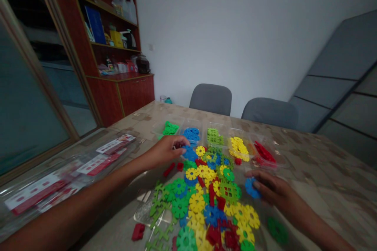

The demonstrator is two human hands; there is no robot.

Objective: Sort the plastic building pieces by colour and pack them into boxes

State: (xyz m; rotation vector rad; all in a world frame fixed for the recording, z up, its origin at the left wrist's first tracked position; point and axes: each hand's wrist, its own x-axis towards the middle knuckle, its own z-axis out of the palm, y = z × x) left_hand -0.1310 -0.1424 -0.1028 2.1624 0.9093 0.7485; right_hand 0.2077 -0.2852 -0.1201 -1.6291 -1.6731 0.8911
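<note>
A heap of plastic snap-together pieces [206, 196] in green, yellow, blue and red lies on the table. My left hand [165, 151] reaches to the far edge of the heap, fingers curled by a blue piece [188, 152]; whether it grips the piece I cannot make out. My right hand [273, 190] rests at the heap's right side with fingers closed on a blue gear piece [251, 187]. Behind the heap stand clear trays sorted by colour: green [170, 128], blue [191, 134], light green [215, 137], yellow [238, 146], red [265, 153].
Clear packets with red and white cards [97, 160] lie on the table at the left. A loose red piece [138, 231] and a green gear [277, 229] sit apart from the heap. Two grey chairs [210, 99] stand behind the table, a red shelf unit [118, 47] to the left.
</note>
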